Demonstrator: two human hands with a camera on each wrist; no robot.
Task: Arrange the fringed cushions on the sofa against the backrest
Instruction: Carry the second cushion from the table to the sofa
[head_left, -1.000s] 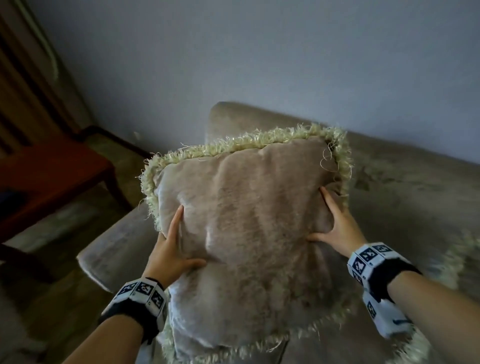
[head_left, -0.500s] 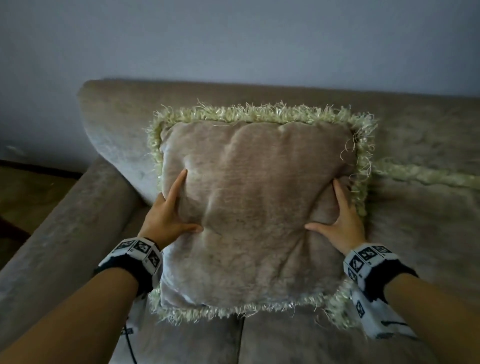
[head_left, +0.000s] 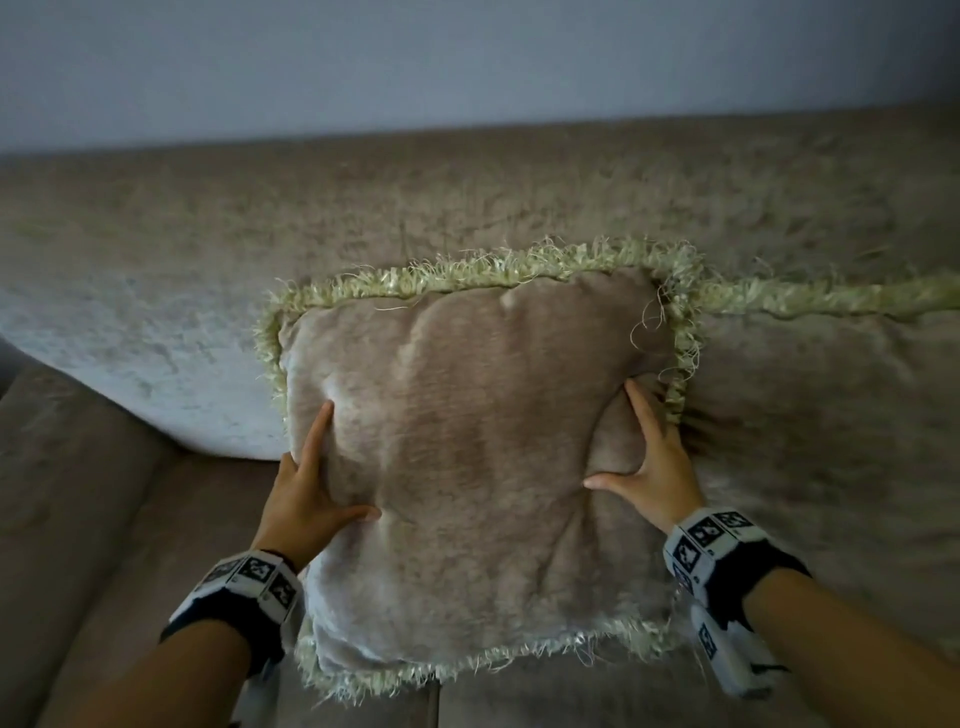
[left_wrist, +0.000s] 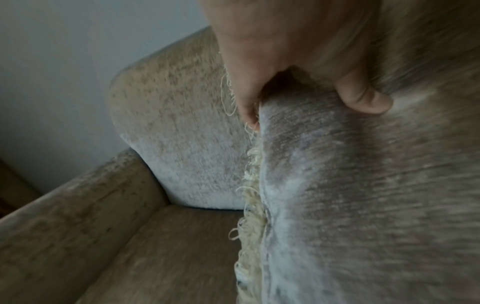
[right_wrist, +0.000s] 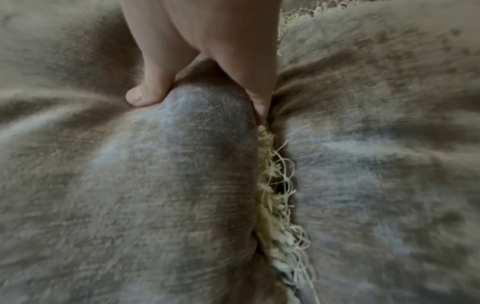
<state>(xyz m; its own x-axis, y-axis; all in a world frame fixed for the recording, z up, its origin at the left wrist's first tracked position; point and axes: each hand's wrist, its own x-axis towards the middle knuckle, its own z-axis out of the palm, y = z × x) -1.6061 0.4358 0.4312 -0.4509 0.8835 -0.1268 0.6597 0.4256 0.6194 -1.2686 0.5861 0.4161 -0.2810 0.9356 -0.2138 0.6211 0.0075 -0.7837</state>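
Note:
A beige fringed cushion (head_left: 467, 452) with a pale yellow fringe stands upright on the sofa seat, its back toward the backrest (head_left: 363, 208). My left hand (head_left: 337, 467) grips its left edge, thumb on the front, other fingers round the edge. My right hand (head_left: 621, 441) grips the right edge the same way. The left wrist view shows the left hand (left_wrist: 311, 102) pinching the cushion's edge (left_wrist: 337, 185). In the right wrist view the right hand (right_wrist: 202, 98) squeezes the cushion (right_wrist: 155, 185) next to a second fringed cushion (right_wrist: 376, 164), which leans on the backrest at the right (head_left: 831, 415).
The sofa's left armrest (head_left: 62, 493) runs along the left, with bare seat (head_left: 208, 519) between it and the held cushion. A plain grey wall (head_left: 467, 62) rises behind the backrest. The two cushions' fringes touch at the right.
Both hands carried the cushion from beyond the sofa's left end to the right and back toward the backrest. It now sits beside the second cushion. The grips have not changed.

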